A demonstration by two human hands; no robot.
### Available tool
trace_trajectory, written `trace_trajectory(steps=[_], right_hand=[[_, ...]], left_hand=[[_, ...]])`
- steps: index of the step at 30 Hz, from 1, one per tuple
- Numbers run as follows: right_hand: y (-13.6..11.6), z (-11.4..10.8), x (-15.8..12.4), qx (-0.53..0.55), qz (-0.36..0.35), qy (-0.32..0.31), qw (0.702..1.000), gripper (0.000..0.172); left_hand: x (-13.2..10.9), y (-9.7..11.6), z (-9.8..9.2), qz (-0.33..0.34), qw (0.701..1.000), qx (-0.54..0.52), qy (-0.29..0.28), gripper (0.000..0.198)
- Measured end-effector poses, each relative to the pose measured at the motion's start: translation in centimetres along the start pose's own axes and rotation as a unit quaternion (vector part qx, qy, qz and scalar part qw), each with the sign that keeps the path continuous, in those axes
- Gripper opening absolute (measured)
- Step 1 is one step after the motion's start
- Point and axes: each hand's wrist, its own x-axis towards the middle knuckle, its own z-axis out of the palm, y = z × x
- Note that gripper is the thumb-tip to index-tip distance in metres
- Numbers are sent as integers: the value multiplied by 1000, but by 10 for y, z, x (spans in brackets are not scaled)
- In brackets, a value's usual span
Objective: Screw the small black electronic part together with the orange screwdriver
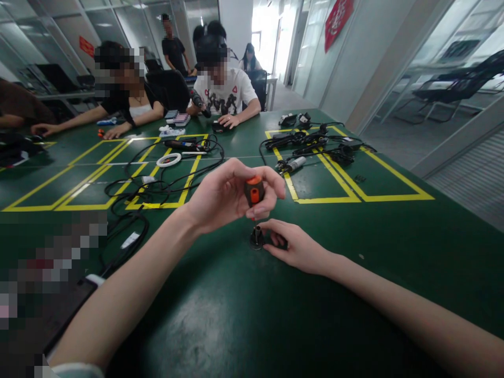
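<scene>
My left hand (232, 194) is closed around the dark and orange handle of a screwdriver (255, 193), which it holds upright. The tool's shaft points down at a small black round part (256, 239) standing on the green table (220, 315). Whether the tip touches a screw is too small to tell. My right hand (293, 247) pinches the right side of that black part between thumb and fingers, with the other fingers curled.
Black cables (157, 178) and a white tape roll (168, 159) lie ahead on the left. More cables and adapters (307, 142) with a grey cylinder (295, 164) are ahead on the right. Yellow tape (326, 200) marks the table. Across it, a person (224, 89) holds a power drill (199, 102).
</scene>
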Motion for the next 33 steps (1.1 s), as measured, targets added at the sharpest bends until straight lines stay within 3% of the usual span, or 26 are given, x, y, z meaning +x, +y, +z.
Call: trace_trajectory(steps=[8, 21, 25, 33], right_hand=[[2, 1, 2, 71, 39, -6, 997, 47], [6, -3, 6, 183, 84, 22, 979, 37], [3, -5, 6, 173, 90, 11, 981, 33], [-1, -7, 3, 117, 56, -13, 991, 35]], left_hand=[[0, -3, -3, 20, 1000, -3, -6, 32], [0, -3, 1, 32, 999, -18, 15, 20], [2, -4, 0, 25, 999, -27, 6, 37], [1, -8, 0, 27, 999, -31, 10, 25]])
